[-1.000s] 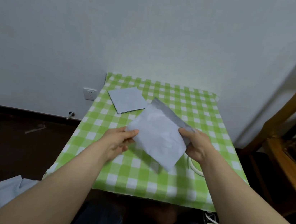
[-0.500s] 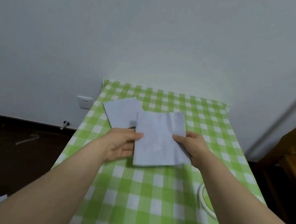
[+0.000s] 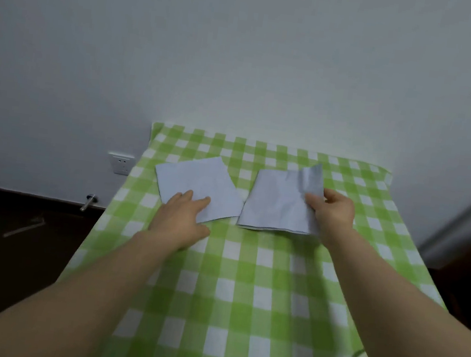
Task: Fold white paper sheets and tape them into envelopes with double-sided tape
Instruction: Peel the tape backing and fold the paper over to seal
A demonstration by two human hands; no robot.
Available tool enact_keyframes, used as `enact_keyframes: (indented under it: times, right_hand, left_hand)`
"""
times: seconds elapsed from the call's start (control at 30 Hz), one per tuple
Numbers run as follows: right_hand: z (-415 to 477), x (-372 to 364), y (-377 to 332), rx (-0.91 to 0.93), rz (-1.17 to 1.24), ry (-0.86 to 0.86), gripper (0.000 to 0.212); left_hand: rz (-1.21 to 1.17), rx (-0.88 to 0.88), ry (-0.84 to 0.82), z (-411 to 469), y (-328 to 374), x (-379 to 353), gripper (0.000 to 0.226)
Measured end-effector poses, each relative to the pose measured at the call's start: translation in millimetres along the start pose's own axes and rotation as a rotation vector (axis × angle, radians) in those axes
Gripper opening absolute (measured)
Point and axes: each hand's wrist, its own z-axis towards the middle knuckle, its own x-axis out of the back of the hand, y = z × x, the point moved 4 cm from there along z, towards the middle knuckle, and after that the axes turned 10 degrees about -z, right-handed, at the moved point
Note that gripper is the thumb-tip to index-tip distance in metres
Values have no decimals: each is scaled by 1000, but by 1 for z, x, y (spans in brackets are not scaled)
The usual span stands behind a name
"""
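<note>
Right hand (image 3: 333,215) pinches folded envelope (image 3: 278,205) by its right edge; left hand (image 3: 182,219), fingers flat, rests on left envelope (image 3: 197,184).

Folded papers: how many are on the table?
2. The left paper lies under the left hand; the right paper rests beside it, gripped by the right hand.

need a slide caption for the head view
Left hand rests on the left folded white paper; right hand pinches the right folded white paper, on a green-checked tablecloth.
</note>
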Motion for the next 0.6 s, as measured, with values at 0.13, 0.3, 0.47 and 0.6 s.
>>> enact_keyframes:
  times: [0.13, 0.3, 0.47, 0.6]
  right_hand:
    - [0, -5, -16, 344, -708, 37, 73]
    - [-25, -46, -9, 667, -1015, -548, 87]
    - [-11, -47, -27, 820, -1125, -473, 52]
    - [-2, -55, -25, 765, -1028, -475, 39]
  left_hand:
    - [68, -108, 17, 20, 5, 6, 56]
    - [226, -214, 110, 40, 3, 8, 49]
    - [124, -170, 168, 50, -5, 8, 54]
    - [134, -164, 103, 51, 2, 5, 61]
